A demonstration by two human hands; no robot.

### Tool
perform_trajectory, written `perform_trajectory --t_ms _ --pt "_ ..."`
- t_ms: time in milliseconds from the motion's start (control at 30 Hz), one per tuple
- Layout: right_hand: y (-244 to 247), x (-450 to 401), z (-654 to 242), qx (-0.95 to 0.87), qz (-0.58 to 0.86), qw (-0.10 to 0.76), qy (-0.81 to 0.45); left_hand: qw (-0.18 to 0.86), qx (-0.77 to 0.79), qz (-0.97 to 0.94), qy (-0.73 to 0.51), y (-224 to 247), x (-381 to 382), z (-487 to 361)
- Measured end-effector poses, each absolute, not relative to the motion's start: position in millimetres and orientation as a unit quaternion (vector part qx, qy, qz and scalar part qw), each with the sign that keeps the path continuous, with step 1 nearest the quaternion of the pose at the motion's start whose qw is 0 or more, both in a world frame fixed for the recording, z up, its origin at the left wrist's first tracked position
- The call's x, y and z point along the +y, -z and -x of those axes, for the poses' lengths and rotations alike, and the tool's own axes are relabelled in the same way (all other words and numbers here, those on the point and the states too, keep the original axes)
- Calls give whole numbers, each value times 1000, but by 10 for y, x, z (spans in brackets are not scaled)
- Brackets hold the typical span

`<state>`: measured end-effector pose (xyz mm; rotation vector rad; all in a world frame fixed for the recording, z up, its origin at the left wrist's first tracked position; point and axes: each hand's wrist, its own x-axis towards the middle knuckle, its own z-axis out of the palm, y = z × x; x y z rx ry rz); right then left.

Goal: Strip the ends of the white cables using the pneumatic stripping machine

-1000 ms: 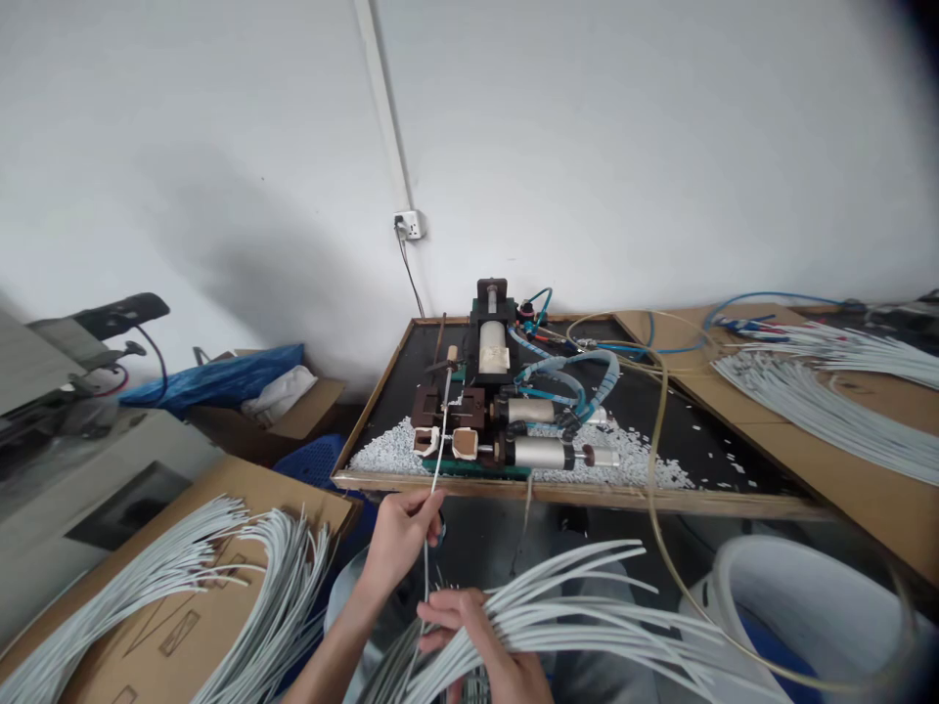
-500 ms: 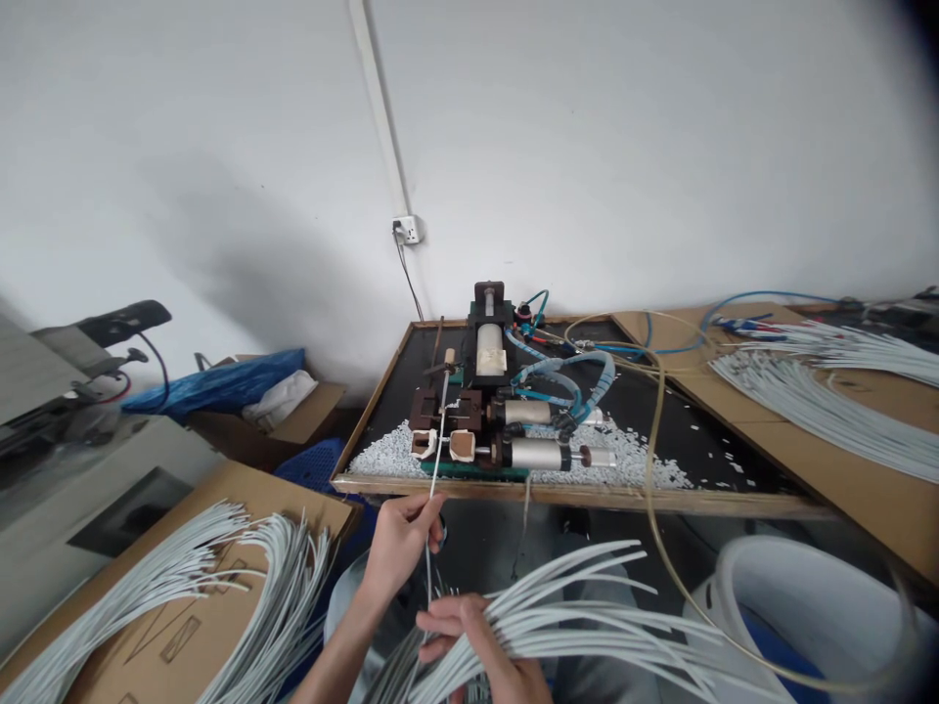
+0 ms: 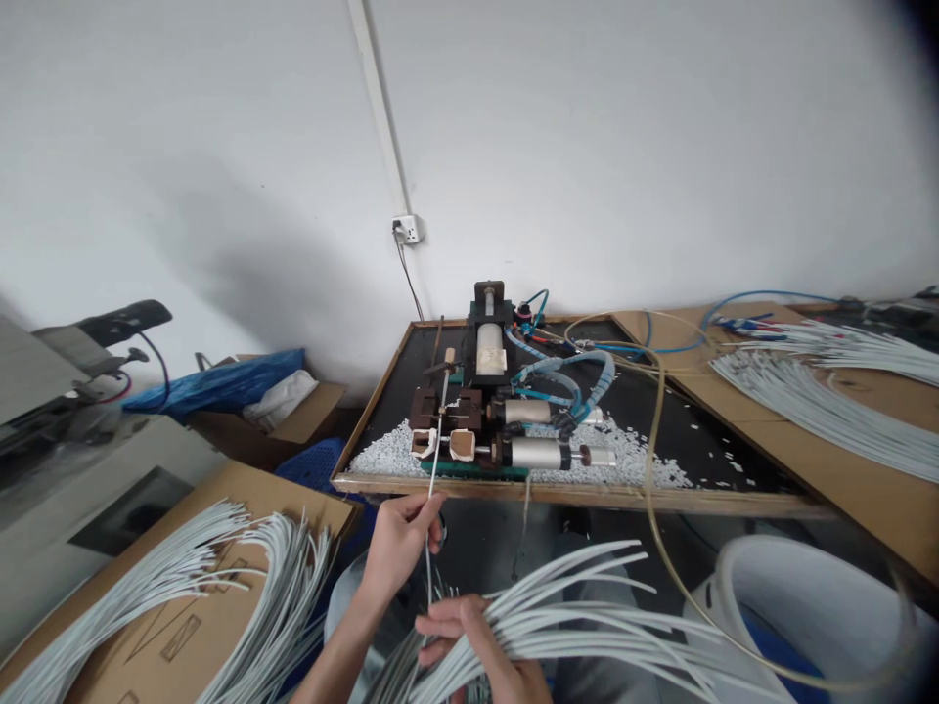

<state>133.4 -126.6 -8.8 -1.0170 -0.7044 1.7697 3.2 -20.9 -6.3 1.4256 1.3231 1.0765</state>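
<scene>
My left hand (image 3: 402, 543) pinches a single white cable (image 3: 432, 479) just in front of the bench edge. The cable's far end lies between the two jaw blocks of a pneumatic wire stripping machine (image 3: 484, 391). Lower down, my right hand (image 3: 484, 645) is wrapped around a thick bundle of white cables (image 3: 572, 621), whose ends fan out to the right. The single cable runs down past the right hand's fingertips. Whether those fingertips touch it I cannot tell.
White insulation scraps (image 3: 385, 455) lie heaped around the machine on the wood-edged bench (image 3: 623, 499). More cable bundles rest on cardboard at left (image 3: 176, 557) and right (image 3: 828, 411). A white bucket (image 3: 734, 577) stands at lower right, with a yellowish hose (image 3: 652, 440) looping past it.
</scene>
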Motion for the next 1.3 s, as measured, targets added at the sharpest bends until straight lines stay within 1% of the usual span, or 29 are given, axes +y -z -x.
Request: perform_trajectory --t_ms 300,567,633,733,833,967,1033,1167,1267,1300 --pt "113 -1263 -1317 -297 421 466 -720 458 521 -569 -441 123 -192 -10" --pt "60 -1271 -1298 -306 422 451 -725 495 492 -550 -458 144 -197 -21" --pt "52 -1282 -1297 -300 415 456 -728 473 493 -562 -467 122 -222 -21" --pt "37 -1303 -1300 -305 396 453 -739 409 521 -574 -481 30 -310 -12" --pt "8 -1318 -1299 -341 385 446 -732 382 517 -632 -431 -134 -434 -12" --pt "-53 -1331 -1308 -382 409 404 -724 401 434 -738 -325 -334 -565 -47" --pt "-81 -1341 -1330 -387 424 380 -726 426 420 -738 -313 -372 -609 -64" --pt "-104 -1354 -1382 -404 472 346 -703 507 359 -730 -287 -385 -656 -82" --pt "-86 -1351 -1397 -406 481 348 -695 525 324 -733 -285 -435 -649 -93" --pt "-78 -1349 -1399 -395 471 363 -701 526 321 -732 -291 -463 -643 -97"
